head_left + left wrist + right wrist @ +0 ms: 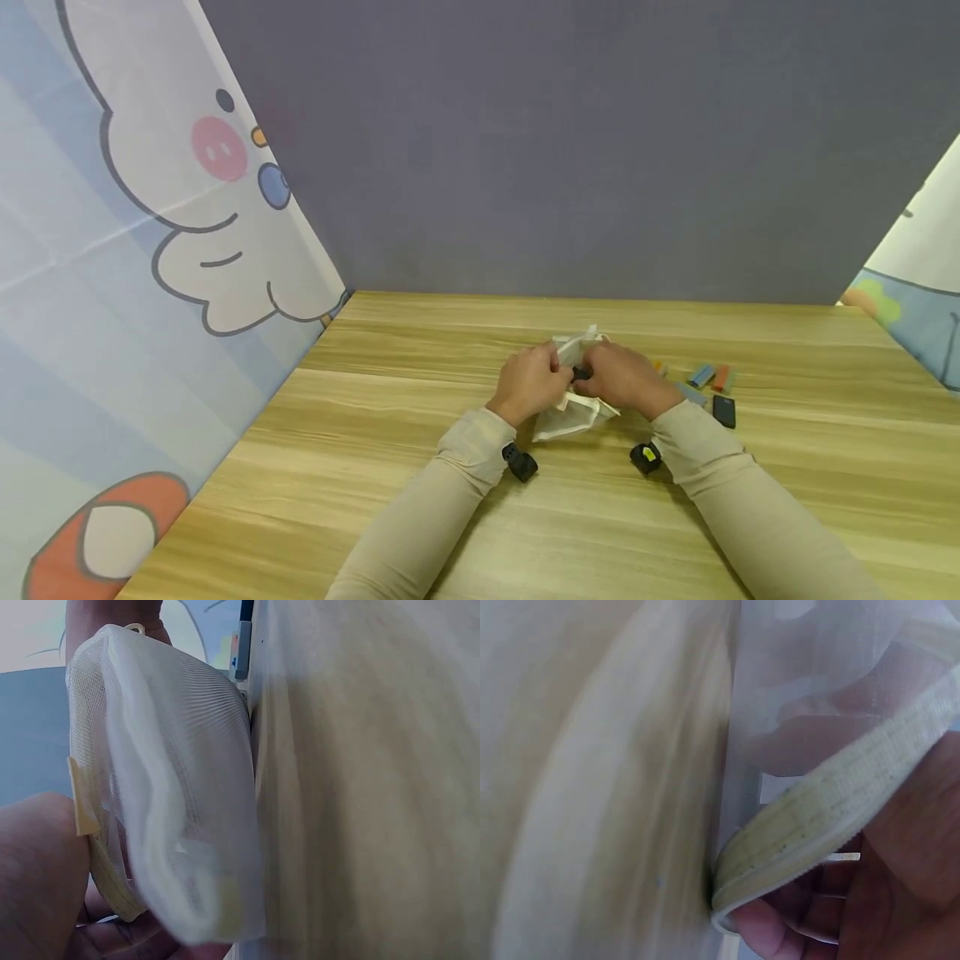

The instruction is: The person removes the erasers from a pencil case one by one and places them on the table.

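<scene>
A small whitish mesh pouch (570, 421) with a cream zipper edge stands at the middle of the table, its mouth parted between both hands. My left hand (527, 382) grips the pouch's left side; its curled fingers appear below the mesh in the left wrist view. At the mouth, my right hand (621, 377) holds a small black object (581, 373), mostly covered by its fingers. The right wrist view shows the zipper band (832, 795) crossing in front of the right hand's curled fingers (761, 930). A tan tab (82, 802) sticks out near the left thumb.
Right of the pouch lie a blue item (701, 375), an orange-and-grey item (723, 379), a flat grey-blue piece (692, 393) and a black rectangular item (723, 411). A grey panel (570, 150) stands behind the wood-grain table (360, 400); a cartoon-printed cloth (90, 275) hangs left.
</scene>
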`<state>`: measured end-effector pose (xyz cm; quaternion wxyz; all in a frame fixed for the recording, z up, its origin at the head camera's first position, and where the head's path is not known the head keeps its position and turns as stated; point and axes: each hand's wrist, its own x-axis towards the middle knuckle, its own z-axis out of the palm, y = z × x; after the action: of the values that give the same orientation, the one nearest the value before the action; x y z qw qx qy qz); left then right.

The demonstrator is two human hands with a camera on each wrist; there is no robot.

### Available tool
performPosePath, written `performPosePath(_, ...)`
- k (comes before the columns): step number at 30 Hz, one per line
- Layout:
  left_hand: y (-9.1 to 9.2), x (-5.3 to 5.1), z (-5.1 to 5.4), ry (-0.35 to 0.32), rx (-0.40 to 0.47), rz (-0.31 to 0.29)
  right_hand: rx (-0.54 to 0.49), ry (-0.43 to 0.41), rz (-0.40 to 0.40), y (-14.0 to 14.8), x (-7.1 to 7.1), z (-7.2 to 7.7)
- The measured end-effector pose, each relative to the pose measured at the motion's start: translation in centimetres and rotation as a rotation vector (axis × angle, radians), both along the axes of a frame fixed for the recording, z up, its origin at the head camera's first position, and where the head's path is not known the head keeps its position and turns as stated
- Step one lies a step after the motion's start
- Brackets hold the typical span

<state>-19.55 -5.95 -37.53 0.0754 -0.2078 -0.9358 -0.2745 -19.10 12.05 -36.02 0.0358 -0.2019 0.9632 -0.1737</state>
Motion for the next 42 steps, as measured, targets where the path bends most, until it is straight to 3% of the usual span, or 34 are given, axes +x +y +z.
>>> performPosePath(7, -0.2, 0.0, 0.3, 0.005, -0.011, 0.006, 0.013, -0.007, -0.049, 0.2, 0.3, 0.4)
performPosePath(16, -0.1, 0.2, 0.1, -0.007, 0.012, 0.009, 0.007, 0.039, -0.103, 2.2, 2.0, 1.6)
performPosePath(27, -0.3, 0.3, 0.2, 0.014, -0.002, 0.010, 0.011, 0.157, -0.137, 5.3, 3.6, 2.2)
performPosePath(35, 0.0, 0.0, 0.2, -0.001, 0.009, 0.030, 0.016, 0.226, -0.140, 7.3, 3.4, 2.9)
performPosePath(42, 0.4, -0.3, 0.3, -0.031, 0.013, 0.031, 0.007, 0.211, -0.157, 8.2, 3.5, 3.5)
